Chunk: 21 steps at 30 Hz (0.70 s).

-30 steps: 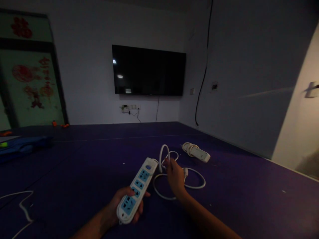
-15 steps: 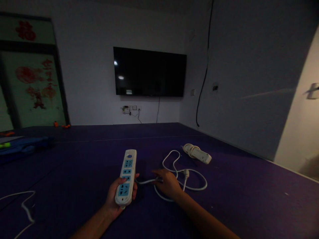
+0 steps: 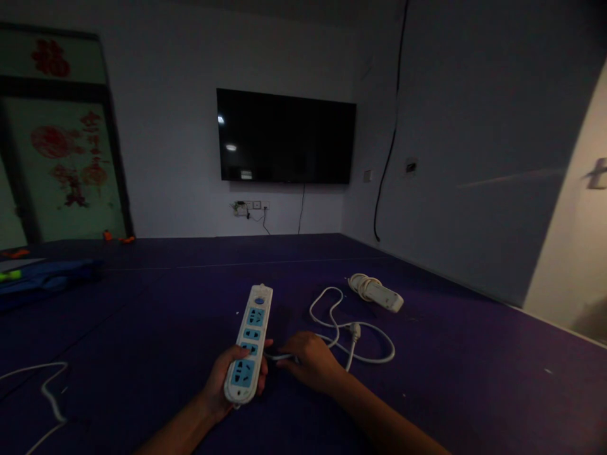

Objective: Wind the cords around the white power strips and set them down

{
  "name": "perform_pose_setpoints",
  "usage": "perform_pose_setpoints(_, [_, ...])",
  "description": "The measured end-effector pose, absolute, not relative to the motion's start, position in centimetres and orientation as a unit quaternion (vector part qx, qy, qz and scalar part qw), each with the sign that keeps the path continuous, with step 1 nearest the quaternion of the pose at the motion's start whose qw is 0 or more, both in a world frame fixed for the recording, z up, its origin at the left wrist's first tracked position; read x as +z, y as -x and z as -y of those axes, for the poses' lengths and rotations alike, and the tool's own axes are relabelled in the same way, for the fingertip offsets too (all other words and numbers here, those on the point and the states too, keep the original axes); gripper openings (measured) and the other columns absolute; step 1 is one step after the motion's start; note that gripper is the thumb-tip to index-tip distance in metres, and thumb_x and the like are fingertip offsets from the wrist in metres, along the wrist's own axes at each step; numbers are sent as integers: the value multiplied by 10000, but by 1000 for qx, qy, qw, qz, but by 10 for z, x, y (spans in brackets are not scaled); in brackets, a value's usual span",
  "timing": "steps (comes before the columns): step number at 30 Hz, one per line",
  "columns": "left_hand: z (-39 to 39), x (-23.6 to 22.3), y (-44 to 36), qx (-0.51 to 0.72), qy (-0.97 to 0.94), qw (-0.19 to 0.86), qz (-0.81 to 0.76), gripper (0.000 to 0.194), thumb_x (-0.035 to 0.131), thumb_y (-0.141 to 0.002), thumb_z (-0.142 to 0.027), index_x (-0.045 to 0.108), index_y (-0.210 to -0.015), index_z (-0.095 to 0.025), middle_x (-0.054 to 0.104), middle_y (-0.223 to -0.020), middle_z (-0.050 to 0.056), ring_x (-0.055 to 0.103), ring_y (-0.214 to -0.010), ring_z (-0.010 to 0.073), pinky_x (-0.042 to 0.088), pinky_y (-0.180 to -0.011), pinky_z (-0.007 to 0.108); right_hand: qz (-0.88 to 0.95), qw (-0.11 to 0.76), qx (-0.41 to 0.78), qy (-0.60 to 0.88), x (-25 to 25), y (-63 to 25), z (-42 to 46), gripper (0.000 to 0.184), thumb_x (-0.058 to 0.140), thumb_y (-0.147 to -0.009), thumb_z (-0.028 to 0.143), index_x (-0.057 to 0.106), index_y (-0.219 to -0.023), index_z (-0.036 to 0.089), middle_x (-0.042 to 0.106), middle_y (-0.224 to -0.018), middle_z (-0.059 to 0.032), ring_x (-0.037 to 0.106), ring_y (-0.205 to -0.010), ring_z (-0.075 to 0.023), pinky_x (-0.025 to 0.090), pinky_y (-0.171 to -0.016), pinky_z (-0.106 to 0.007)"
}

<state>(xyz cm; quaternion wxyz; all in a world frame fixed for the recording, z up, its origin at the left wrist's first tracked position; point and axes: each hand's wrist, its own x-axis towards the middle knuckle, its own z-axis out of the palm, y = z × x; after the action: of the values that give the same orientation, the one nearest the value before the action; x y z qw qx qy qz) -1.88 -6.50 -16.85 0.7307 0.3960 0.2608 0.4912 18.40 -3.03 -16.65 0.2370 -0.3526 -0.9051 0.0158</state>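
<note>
My left hand is wrapped round the lower half of a white power strip with light-blue sockets and a dark blue switch at its far end. The thumb lies on the socket face. Just to the right, my right hand pinches the white power cord close to the strip's side. From there the cord runs in loose loops over the purple surface, and its plug rests among them. Behind the loops lies a second white power strip with its cord wound round it.
Another white cable curves across the purple surface at the left. Farther back there are blue cloth and small orange objects. A television hangs on the far wall, and a black cable dangles along the right wall.
The held power strip has shifted slightly right and toward me in my left hand. My right hand has moved a little left and down along the cord, nearer the strip.
</note>
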Motion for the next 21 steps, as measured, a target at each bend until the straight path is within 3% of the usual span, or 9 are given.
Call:
perform_pose_setpoints(10, [66, -165, 19, 491, -399, 726, -270, 482, 567, -673, -331, 646, -1057, -51, 667, -621, 82, 594, -461, 181, 422, -441, 263, 893, 231, -1, 387, -165, -182, 33, 182, 542, -864, 302, 694, -905, 213, 718, -874, -32, 622, -817, -180, 381, -710, -274])
perform_pose_setpoints(21, [63, -165, 22, 505, -364, 726, -294, 416, 575, -708, -317, 644, -1012, -42, 667, -613, 90, 596, -461, 176, 449, -456, 267, 897, 216, 6, 386, -166, -181, 32, 179, 539, -861, 298, 686, -932, 225, 716, -890, -28, 626, -846, -174, 389, -727, -266])
